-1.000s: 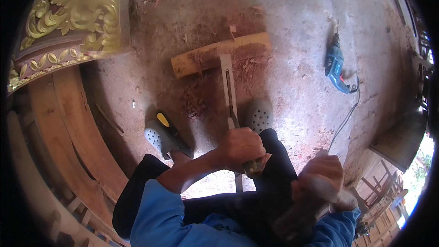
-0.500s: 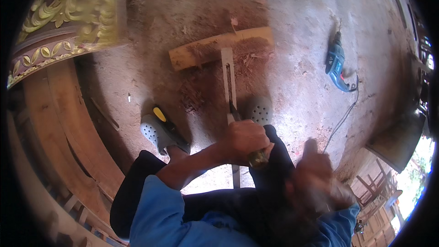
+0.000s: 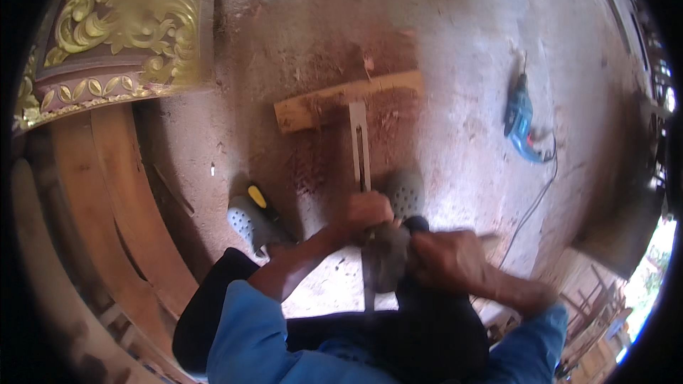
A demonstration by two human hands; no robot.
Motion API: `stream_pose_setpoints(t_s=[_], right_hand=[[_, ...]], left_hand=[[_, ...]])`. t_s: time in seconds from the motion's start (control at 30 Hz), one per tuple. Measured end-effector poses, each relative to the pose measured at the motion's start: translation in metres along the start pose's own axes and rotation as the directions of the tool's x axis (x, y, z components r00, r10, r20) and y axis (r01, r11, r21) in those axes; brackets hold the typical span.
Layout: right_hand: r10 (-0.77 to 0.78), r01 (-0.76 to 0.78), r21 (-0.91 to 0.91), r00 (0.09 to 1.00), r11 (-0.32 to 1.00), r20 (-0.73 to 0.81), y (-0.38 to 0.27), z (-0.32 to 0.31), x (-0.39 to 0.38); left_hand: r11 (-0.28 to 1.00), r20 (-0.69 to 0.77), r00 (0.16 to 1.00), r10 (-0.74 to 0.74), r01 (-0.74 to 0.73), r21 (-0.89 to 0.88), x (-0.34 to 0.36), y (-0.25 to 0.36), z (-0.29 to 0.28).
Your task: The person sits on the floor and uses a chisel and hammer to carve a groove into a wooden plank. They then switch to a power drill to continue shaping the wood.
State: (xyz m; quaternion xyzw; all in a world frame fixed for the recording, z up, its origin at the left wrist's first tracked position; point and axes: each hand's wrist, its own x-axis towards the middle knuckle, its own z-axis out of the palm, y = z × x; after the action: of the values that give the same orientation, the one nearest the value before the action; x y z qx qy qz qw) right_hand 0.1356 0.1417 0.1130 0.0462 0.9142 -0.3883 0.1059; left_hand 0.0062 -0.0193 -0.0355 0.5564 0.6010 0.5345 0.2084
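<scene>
My left hand [image 3: 359, 210] is closed on a chisel, its dark blade [image 3: 365, 183] over a pale slotted wood strip [image 3: 357, 135]. The strip's far end rests on a yellowish wooden block [image 3: 306, 115] among shavings. My right hand [image 3: 448, 256] grips a wooden mallet, whose blurred head [image 3: 384, 263] is over the chisel's handle, largely hiding it; whether they touch I cannot tell.
A blue drill [image 3: 519, 128] with its cord lies right. A yellow-and-black-handled tool [image 3: 256, 195] is beside my left clog [image 3: 245, 227]. Gold-carved panel [image 3: 121, 28] and long planks [image 3: 92, 192] stand left; dark board [image 3: 612, 235] and stacked wood [image 3: 597, 306] right.
My right hand has swung the mallet leftward and up from low right to over my left hand and the chisel. The floor and objects sit slightly lower in view.
</scene>
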Motion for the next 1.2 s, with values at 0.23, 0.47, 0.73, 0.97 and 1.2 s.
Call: stream_pose_setpoints(t_s=[0.23, 0.47, 0.73, 0.97, 1.2], right_hand=[[-0.196, 0.230, 0.128, 0.953, 0.965, -0.230, 0.005, -0.026, -0.038], [-0.201, 0.362, 0.232, 0.832, 0.903, -0.517, -0.010, -0.021, -0.026], [-0.309, 0.352, 0.059, 0.881, 0.934, -0.357, 0.008, 0.008, -0.039], [0.150, -0.148, -0.026, 0.987, 0.989, 0.063, 0.010, 0.008, 0.000], [-0.247, 0.275, 0.114, 0.945, 0.955, -0.214, 0.004, -0.019, -0.040]], left_hand=[[0.985, -0.071, 0.996, 0.061, -0.072, -0.159, 0.009, 0.031, 0.004], [0.994, -0.068, 0.996, 0.059, -0.064, -0.084, 0.016, 0.030, 0.011], [0.995, -0.038, 0.999, 0.036, -0.040, -0.096, -0.010, 0.020, -0.004], [0.998, 0.045, 0.999, 0.026, -0.023, -0.064, 0.001, -0.010, -0.007], [0.978, -0.041, 0.993, 0.112, -0.118, -0.172, 0.002, 0.025, 0.003]])
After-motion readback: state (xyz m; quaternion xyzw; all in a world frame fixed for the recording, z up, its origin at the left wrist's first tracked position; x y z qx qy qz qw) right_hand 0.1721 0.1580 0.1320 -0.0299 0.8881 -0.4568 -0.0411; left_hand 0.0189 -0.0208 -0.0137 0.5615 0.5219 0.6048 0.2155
